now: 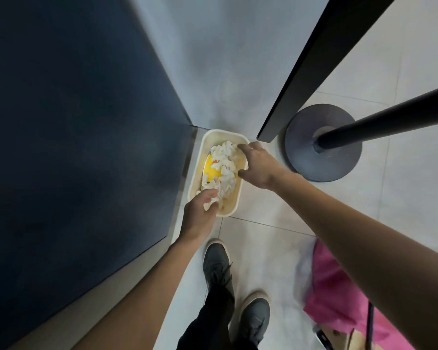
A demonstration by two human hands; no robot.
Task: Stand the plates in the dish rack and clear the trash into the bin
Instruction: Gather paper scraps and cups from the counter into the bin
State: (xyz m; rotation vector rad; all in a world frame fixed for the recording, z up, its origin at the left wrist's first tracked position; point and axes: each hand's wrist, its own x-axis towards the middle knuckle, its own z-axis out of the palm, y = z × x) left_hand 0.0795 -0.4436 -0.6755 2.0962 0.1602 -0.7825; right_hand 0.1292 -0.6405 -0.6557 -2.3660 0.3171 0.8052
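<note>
A cream rectangular bin (239, 197) stands on the floor in the corner beside a dark blue cabinet. It holds crumpled white tissues (223, 155) and a yellow piece of trash (211, 168). My left hand (199, 213) is over the bin's near end, its fingers curled round a crumpled white tissue. My right hand (257, 164) hovers over the bin's right rim with fingers spread and nothing in it. No plates or dish rack are in view.
A dark blue cabinet side (74, 135) fills the left. A black post on a round grey base (321, 144) stands right of the bin, with a dark panel edge (301, 72) behind. A pink bag (339, 286) lies at lower right. My shoes (218, 263) are on pale tiles.
</note>
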